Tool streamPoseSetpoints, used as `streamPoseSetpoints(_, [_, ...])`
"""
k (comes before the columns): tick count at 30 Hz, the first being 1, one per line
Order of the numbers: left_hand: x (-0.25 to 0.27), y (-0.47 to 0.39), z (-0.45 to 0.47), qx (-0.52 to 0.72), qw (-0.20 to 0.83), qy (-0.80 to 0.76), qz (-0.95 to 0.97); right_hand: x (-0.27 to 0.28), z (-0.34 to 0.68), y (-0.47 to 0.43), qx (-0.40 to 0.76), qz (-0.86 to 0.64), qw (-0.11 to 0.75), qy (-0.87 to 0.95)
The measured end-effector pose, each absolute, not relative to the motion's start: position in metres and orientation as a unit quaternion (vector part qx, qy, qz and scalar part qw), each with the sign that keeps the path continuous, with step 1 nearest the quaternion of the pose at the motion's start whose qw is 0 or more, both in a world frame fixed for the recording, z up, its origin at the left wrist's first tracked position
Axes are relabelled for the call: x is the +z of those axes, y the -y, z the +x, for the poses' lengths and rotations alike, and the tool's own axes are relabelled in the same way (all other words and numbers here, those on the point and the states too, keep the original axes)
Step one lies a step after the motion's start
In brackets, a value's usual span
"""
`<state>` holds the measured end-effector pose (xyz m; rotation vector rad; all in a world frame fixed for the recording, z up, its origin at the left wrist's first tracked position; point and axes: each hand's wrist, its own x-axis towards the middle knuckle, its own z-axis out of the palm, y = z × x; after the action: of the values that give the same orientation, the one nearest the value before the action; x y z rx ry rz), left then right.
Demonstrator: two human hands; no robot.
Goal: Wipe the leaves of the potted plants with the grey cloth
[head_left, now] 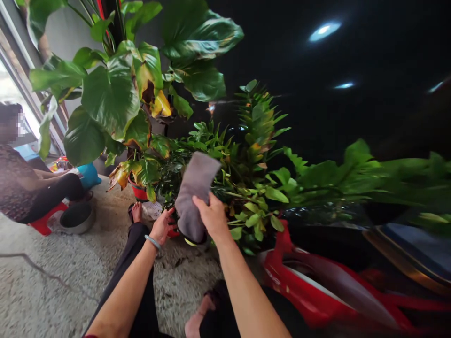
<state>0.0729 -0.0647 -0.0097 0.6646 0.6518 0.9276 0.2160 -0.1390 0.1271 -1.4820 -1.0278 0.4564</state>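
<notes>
My right hand point(213, 217) grips a folded grey cloth point(198, 180), thumb and fingers pressed on its right side. The cloth stands up in front of the leafy potted plants, over a dark pot whose rim is mostly covered. To the left of the cloth, my left hand point(162, 228) is open with its fingers stretched toward the pot. A pale bracelet point(152, 241) circles that wrist. Whether the left fingertips touch the pot or the cloth, I cannot tell. Broad green leaves point(111, 91), some yellow and brown, hang above on the left.
A person point(21, 173) sits on a red stool point(44, 226) at the left, holding something blue point(89, 175). A grey basin point(76, 218) stands on the rough concrete floor point(42, 281). Close on my right is a red and black vehicle point(313, 286). Green plants line the dark wall.
</notes>
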Motion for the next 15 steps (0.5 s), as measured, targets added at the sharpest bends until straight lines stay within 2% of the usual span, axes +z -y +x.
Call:
streamPoseSetpoints(3, [-0.012, 0.061, 0.07, 0.427, 0.805, -0.294, 0.289, 0.104, 0.194, 0.158, 0.277, -0.633, 0.518, 0.504])
streamPoseSetpoints(6, [-0.016, 0.059, 0.066, 0.428, 0.811, -0.284, 0.28, 0.098, 0.191, 0.204, 0.339, -0.609, 0.494, 0.52])
streamPoseSetpoints(8, [-0.017, 0.06, 0.065, 0.431, 0.806, -0.284, 0.291, 0.108, 0.204, 0.223, 0.336, -0.618, 0.53, 0.474])
streamPoseSetpoints(12, [-0.016, 0.064, 0.064, 0.417, 0.803, -0.294, 0.31, 0.13, 0.238, 0.197, 0.193, -0.662, 0.653, 0.312])
streamPoseSetpoints(15, [-0.014, 0.066, 0.064, 0.423, 0.794, -0.294, 0.322, 0.118, 0.238, 0.162, 0.237, -0.656, 0.668, 0.258])
